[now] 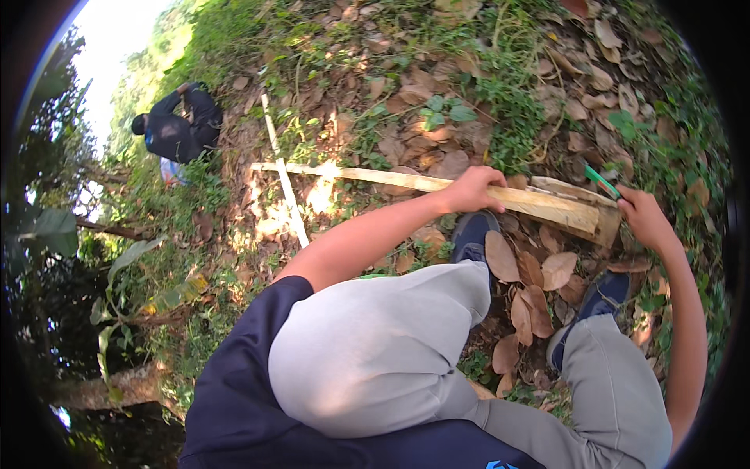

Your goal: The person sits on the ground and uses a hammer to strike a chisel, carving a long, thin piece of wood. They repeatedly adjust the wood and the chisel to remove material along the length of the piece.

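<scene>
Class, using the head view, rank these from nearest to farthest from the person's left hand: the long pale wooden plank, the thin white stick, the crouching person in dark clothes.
1. Long pale wooden plank: under the left hand.
2. Thin white stick: further left, crossing the plank.
3. Crouching person in dark clothes: far upper left.

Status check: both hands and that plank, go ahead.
Left hand gripping long pale plank. Right hand holding green tool at plank's end. Dry leaves underfoot.

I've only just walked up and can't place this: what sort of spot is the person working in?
Outdoors, probably a wooded slope or garden edge. Dry brown leaves and green weeds cover the bare ground. The left hand rests on a long wooden plank lying there, and trees stand nearby.
</scene>
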Available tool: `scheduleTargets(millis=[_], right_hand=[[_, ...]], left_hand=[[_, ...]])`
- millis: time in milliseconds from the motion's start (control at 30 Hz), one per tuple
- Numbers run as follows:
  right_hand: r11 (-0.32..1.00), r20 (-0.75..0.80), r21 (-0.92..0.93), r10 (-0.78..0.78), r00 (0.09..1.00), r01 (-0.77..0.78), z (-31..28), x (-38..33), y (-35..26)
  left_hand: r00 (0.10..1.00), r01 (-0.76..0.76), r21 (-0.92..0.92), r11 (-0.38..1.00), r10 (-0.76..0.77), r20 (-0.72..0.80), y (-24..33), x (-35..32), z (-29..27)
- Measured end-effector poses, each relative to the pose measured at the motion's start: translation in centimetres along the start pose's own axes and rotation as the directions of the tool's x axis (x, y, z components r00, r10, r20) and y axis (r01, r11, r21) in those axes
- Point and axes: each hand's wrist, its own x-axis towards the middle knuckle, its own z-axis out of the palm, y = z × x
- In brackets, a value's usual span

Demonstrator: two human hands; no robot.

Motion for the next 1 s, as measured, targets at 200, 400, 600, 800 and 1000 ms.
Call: scheduleTargets(millis=[200,400,600,800,1000], right_hand=[[0.987,-0.107,0.142,0.091,0.99,-0.075,1.2,-1.2,1.8],[0.975,-0.181,0.221,0.078,0.98,-0.037,1.9,-3.3,1.4],[0.965,-0.315,0.263,0.072,0.946,0.014,3.5,-6.8,-0.1],[0.956,-0.344,0.292,0.11,0.932,-0.005,4.2,-9.4,-1.3],[0.858,-0.163,0.486,0.28,0.946,-0.17,5.1,-12.1,-1.2]], left_hand=[[1.0,0.011,0.031,0.999,-0.01,-0.026,-0.6,0.2,0.3],[0.994,0.07,0.133,0.989,-0.058,-0.088,0.0,0.5,0.5],[0.981,0.056,0.228,0.972,-0.011,-0.191,1.5,-0.6,0.7],[0.982,0.117,0.285,0.951,-0.069,-0.173,1.7,-0.7,0.9],[0.98,0.147,0.253,0.956,-0.105,-0.171,1.7,-0.6,0.9]])
